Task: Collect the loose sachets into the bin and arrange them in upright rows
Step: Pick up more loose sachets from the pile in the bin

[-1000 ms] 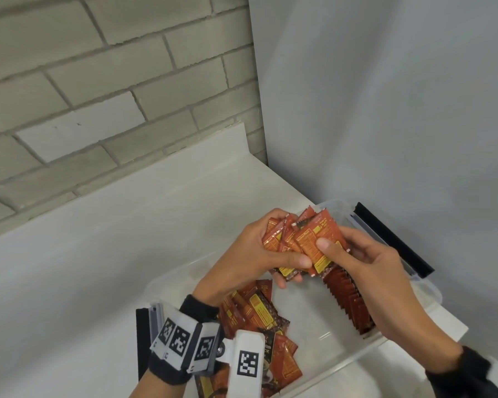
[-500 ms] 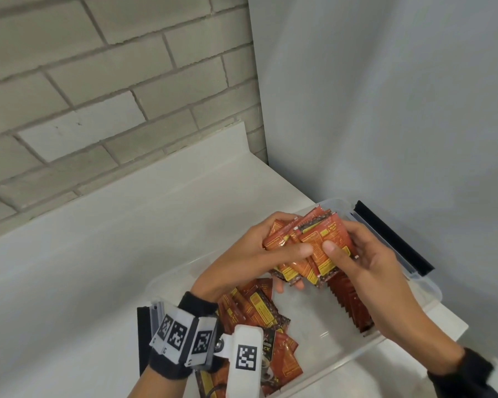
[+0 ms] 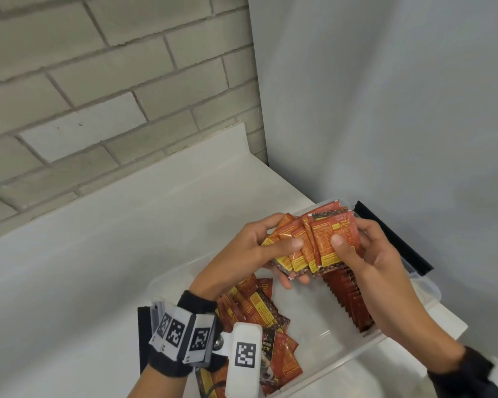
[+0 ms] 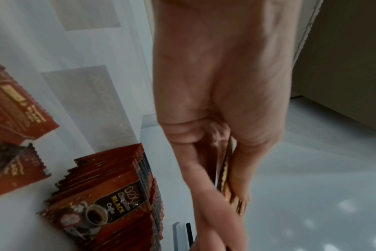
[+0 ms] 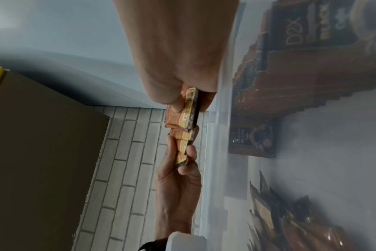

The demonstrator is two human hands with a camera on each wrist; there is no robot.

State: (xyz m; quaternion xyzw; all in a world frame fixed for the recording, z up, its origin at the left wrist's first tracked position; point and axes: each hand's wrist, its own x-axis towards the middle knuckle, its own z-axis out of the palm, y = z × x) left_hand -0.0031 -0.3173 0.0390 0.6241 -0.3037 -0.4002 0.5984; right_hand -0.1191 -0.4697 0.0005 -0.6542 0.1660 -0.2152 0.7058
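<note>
Both hands hold a fanned bundle of red and orange sachets (image 3: 314, 242) above the clear plastic bin (image 3: 426, 288). My left hand (image 3: 253, 254) grips the bundle's left side, thumb on top. My right hand (image 3: 365, 254) pinches its right side, thumb on the front sachet. In the right wrist view the sachet bundle (image 5: 186, 118) shows edge-on between both hands. The left wrist view shows the bundle's edge (image 4: 230, 183) between thumb and fingers. A row of upright sachets (image 3: 348, 300) stands along the bin's right wall. Loose sachets (image 3: 259, 314) lie in a heap at the bin's near left.
The bin sits on a white counter (image 3: 98, 254) in a corner, with a brick wall (image 3: 98, 81) behind and a plain grey wall (image 3: 385, 96) to the right. A black bin latch (image 3: 394, 237) lies along the far right rim.
The bundle has been lifted slightly and fanned wider, its sachets turned more upright. Both thumbs have shifted across the sachet faces.
</note>
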